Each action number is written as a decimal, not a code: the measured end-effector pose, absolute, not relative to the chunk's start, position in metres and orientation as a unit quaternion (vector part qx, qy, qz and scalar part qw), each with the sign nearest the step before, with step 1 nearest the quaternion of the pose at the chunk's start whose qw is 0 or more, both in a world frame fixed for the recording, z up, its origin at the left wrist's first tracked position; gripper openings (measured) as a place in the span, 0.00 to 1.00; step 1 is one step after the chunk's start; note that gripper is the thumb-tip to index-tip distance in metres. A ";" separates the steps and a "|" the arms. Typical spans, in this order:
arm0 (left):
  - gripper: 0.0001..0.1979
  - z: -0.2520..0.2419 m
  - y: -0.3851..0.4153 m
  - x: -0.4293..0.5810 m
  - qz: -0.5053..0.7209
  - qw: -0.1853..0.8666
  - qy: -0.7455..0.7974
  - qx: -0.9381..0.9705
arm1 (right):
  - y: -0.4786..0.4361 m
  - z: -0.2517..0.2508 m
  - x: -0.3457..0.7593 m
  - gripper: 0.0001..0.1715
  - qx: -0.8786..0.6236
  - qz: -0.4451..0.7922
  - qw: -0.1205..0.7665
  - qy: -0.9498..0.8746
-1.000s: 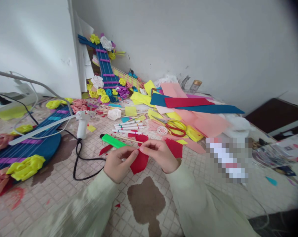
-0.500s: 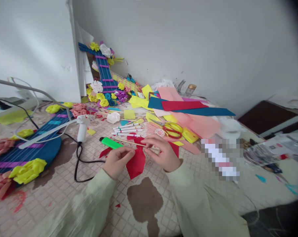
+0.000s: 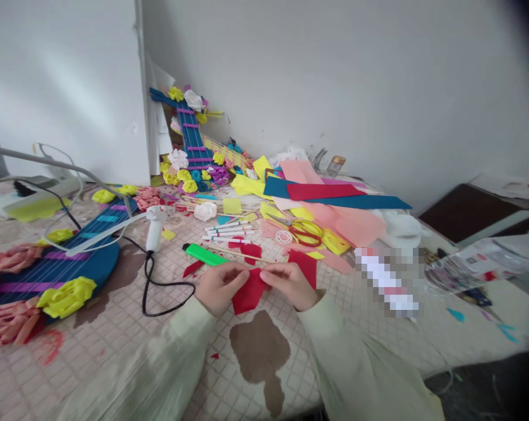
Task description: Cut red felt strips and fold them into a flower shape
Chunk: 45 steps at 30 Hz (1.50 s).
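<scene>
Between my hands, near the table's middle, is a small pointed piece of red paper (image 3: 248, 294). My left hand (image 3: 220, 286) pinches its upper left edge with thumb and fingers. At its upper right edge, my right hand (image 3: 291, 284) is closed on the same piece. A thin wooden stick (image 3: 236, 252) lies just beyond my fingers, with a scrap of red paper (image 3: 251, 251) by it. Another red piece (image 3: 303, 266) lies behind my right hand. The bright green utility knife (image 3: 206, 255) is beyond my left hand.
A white glue gun (image 3: 155, 228) with a black cord stands to the left, beside a blue paper guitar (image 3: 98, 257) with paper flowers. Markers (image 3: 229, 231), scissors (image 3: 306, 232) and coloured paper strips (image 3: 356, 199) lie farther back. A second decorated guitar (image 3: 193, 137) leans at the wall.
My right hand has moved slightly down, and its fingers now pinch the red piece's edge. The view has shifted a little, so the table's left side sits farther right.
</scene>
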<state>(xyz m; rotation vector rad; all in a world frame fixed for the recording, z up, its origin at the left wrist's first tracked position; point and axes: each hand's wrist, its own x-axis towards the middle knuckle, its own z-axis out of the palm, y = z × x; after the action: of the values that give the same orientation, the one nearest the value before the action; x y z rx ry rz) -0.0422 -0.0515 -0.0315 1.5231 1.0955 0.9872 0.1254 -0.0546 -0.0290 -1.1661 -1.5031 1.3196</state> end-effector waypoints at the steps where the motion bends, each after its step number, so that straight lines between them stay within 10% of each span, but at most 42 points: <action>1: 0.09 -0.031 -0.051 -0.042 0.405 0.488 0.450 0.629 | -0.054 -0.029 0.125 0.12 -0.460 0.521 0.398 -0.598; 45: 0.08 -0.038 -0.055 -0.038 0.381 0.474 0.465 0.644 | -0.056 -0.028 0.121 0.08 -0.472 0.524 0.369 -0.605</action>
<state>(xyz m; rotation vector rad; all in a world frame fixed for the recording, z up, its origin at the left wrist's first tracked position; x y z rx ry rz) -0.0381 -0.0548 -0.0381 1.5757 1.1370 0.9313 0.1208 -0.0557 -0.0285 -1.2118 -1.5532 1.3454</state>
